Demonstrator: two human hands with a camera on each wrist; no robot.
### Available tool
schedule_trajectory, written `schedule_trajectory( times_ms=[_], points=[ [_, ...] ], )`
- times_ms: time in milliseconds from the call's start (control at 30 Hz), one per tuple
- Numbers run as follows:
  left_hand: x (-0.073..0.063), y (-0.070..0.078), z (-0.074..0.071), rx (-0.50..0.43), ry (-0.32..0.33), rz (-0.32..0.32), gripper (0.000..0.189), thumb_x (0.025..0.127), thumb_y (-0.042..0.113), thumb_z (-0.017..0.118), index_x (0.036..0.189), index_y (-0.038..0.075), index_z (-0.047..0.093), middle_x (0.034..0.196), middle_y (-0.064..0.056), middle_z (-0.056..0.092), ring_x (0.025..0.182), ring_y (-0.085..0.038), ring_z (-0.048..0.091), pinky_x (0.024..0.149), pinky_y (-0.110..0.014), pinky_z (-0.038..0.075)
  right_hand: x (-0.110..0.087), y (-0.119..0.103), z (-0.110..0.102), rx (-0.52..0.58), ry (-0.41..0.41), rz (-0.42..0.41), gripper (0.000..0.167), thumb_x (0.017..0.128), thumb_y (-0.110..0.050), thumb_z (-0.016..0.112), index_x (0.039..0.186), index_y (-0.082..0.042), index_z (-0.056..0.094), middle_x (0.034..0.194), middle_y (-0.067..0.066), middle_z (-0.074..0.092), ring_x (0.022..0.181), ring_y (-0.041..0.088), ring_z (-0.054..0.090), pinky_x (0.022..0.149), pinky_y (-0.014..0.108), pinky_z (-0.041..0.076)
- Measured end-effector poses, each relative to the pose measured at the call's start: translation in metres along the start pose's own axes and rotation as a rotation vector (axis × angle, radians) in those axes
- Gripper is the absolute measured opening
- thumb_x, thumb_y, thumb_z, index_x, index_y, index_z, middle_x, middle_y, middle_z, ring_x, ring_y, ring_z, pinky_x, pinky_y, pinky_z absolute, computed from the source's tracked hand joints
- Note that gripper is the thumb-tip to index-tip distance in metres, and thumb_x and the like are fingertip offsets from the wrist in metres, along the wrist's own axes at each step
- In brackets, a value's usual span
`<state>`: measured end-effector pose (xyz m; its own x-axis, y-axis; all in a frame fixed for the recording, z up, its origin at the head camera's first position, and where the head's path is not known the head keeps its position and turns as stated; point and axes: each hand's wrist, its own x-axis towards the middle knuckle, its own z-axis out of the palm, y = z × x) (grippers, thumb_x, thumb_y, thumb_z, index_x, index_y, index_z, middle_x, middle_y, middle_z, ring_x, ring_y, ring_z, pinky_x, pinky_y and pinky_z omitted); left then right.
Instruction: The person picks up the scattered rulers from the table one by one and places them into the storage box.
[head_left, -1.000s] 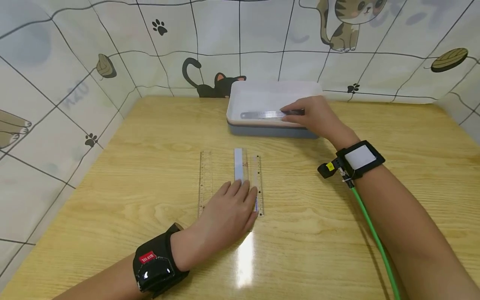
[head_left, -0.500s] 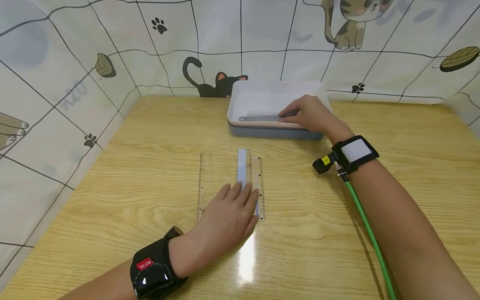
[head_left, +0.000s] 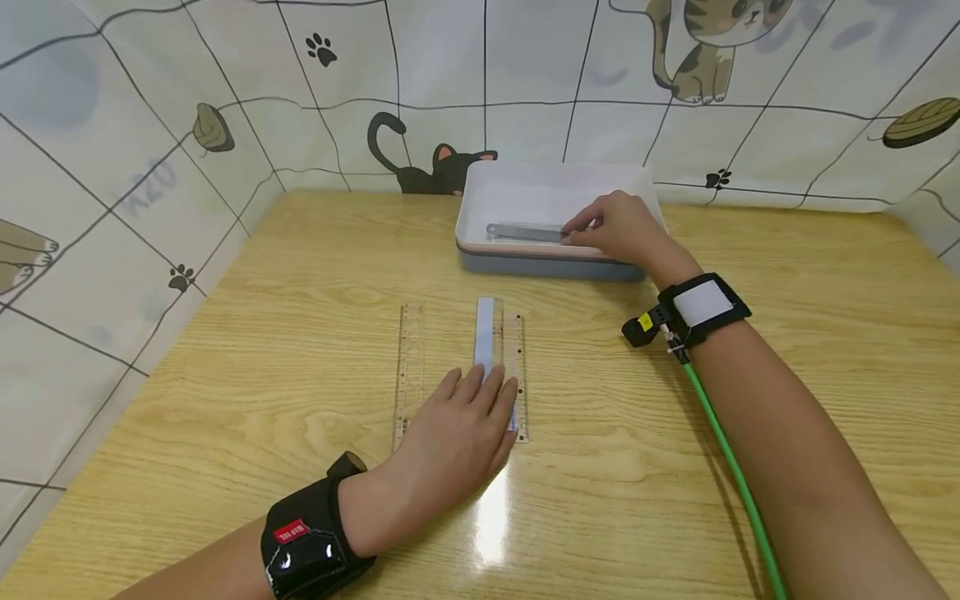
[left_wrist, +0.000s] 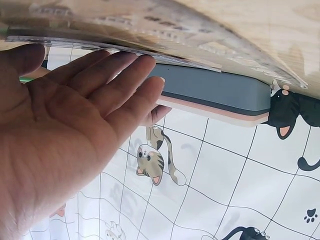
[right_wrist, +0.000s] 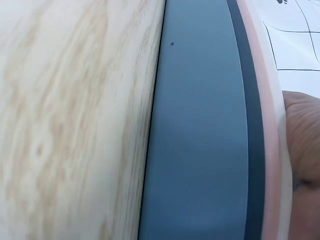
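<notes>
- Grey ruler (head_left: 525, 232) is inside the box (head_left: 547, 265), long axis running left-right, crosswise to the table rulers (head_left: 483, 333), which point away from you.
- Your right hand (head_left: 628, 229) is way nearer, pinching its right end.
- Your left hand (head_left: 450, 433) is well short of it, fingers pretty much straight over those table rulers.

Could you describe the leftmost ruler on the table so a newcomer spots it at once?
On the wooden table, find the blue-grey box at the back. Nearer the camera and to its left lies the clear ruler. Unlike the pale blue strip and second clear ruler lying close together on its right, it sits apart, bare wood showing between.
</notes>
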<state>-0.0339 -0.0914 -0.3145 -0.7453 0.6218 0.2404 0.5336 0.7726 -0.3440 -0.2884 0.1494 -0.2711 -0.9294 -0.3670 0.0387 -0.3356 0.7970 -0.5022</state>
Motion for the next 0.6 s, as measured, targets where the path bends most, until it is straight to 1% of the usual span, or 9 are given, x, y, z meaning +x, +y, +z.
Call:
schedule_trajectory(
  times_ms=[67, 133, 200, 300, 367, 400, 467, 533, 600],
  points=[
    [-0.001, 0.0, -0.001, 0.01, 0.014, -0.003, 0.051, 0.1, 0.047, 0.056, 0.137, 0.013, 0.063, 0.138, -0.005, 0.066, 0.126, -0.023, 0.063, 0.104, -0.037, 0.052, -0.001, -0.002, -0.001, -0.011, 0.007, -0.011, 0.028, 0.093, -0.029, 0.072, 0.113, -0.011, 0.079, 0.093, 0.013, 0.068, 0.073, 0.022, 0.05, 0.059, 0.032, 0.039],
    [-0.001, 0.0, -0.002, 0.01, 0.023, -0.006, 0.05, 0.1, 0.046, 0.057, 0.137, 0.013, 0.064, 0.138, -0.005, 0.066, 0.126, -0.023, 0.063, 0.103, -0.037, 0.052, -0.002, -0.003, -0.002, -0.021, 0.013, -0.02, 0.03, 0.094, -0.03, 0.071, 0.115, -0.011, 0.078, 0.097, 0.014, 0.068, 0.076, 0.024, 0.052, 0.061, 0.033, 0.04],
    [-0.001, -0.001, -0.003, 0.007, 0.02, -0.01, 0.05, 0.1, 0.046, 0.056, 0.137, 0.013, 0.063, 0.139, -0.005, 0.066, 0.127, -0.023, 0.063, 0.103, -0.037, 0.052, -0.004, -0.005, -0.003, -0.021, 0.041, -0.053, 0.032, 0.095, -0.031, 0.07, 0.118, -0.01, 0.077, 0.107, 0.015, 0.069, 0.086, 0.027, 0.056, 0.066, 0.035, 0.042],
    [-0.002, -0.001, -0.003, 0.009, 0.005, -0.01, 0.05, 0.101, 0.047, 0.056, 0.138, 0.013, 0.063, 0.14, -0.005, 0.065, 0.127, -0.022, 0.063, 0.103, -0.036, 0.052, -0.012, -0.013, -0.003, -0.009, 0.116, -0.143, 0.032, 0.096, -0.029, 0.07, 0.119, -0.009, 0.076, 0.117, 0.015, 0.068, 0.1, 0.029, 0.059, 0.074, 0.037, 0.044],
    [-0.003, -0.001, -0.004, 0.023, -0.011, -0.006, 0.051, 0.101, 0.048, 0.054, 0.139, 0.014, 0.062, 0.141, -0.005, 0.065, 0.127, -0.021, 0.063, 0.103, -0.035, 0.052, -0.021, -0.025, -0.002, -0.003, 0.159, -0.218, 0.028, 0.094, -0.027, 0.073, 0.114, -0.008, 0.077, 0.114, 0.013, 0.071, 0.099, 0.029, 0.061, 0.075, 0.037, 0.044],
    [-0.004, -0.001, -0.005, 0.031, -0.02, -0.002, 0.052, 0.102, 0.048, 0.054, 0.139, 0.014, 0.062, 0.141, -0.005, 0.064, 0.128, -0.021, 0.063, 0.104, -0.035, 0.052, -0.028, -0.033, -0.002, -0.002, 0.154, -0.24, 0.026, 0.093, -0.027, 0.074, 0.11, -0.008, 0.078, 0.109, 0.012, 0.073, 0.095, 0.028, 0.062, 0.073, 0.037, 0.045],
    [-0.004, -0.001, -0.005, 0.044, -0.034, 0.005, 0.052, 0.102, 0.049, 0.052, 0.141, 0.014, 0.061, 0.142, -0.005, 0.063, 0.129, -0.021, 0.062, 0.105, -0.035, 0.051, -0.041, -0.05, 0.002, -0.038, 0.077, -0.253, 0.023, 0.093, -0.03, 0.074, 0.104, -0.01, 0.079, 0.1, 0.009, 0.075, 0.086, 0.025, 0.063, 0.07, 0.036, 0.046],
    [-0.004, -0.002, -0.005, 0.051, -0.053, 0.011, 0.053, 0.103, 0.049, 0.05, 0.142, 0.014, 0.06, 0.143, -0.004, 0.062, 0.13, -0.02, 0.061, 0.106, -0.035, 0.05, -0.053, -0.065, 0.008, -0.092, -0.068, -0.245, 0.027, 0.092, -0.034, 0.074, 0.105, -0.01, 0.079, 0.098, 0.007, 0.076, 0.085, 0.022, 0.065, 0.072, 0.037, 0.05],
    [-0.003, -0.002, -0.005, 0.05, -0.075, 0.012, 0.053, 0.104, 0.049, 0.049, 0.143, 0.014, 0.059, 0.145, -0.004, 0.061, 0.131, -0.02, 0.061, 0.107, -0.035, 0.05, -0.059, -0.075, 0.018, -0.141, -0.225, -0.214, 0.037, 0.092, -0.04, 0.074, 0.111, -0.009, 0.077, 0.104, 0.008, 0.076, 0.092, 0.022, 0.068, 0.08, 0.039, 0.054]
  ],
)
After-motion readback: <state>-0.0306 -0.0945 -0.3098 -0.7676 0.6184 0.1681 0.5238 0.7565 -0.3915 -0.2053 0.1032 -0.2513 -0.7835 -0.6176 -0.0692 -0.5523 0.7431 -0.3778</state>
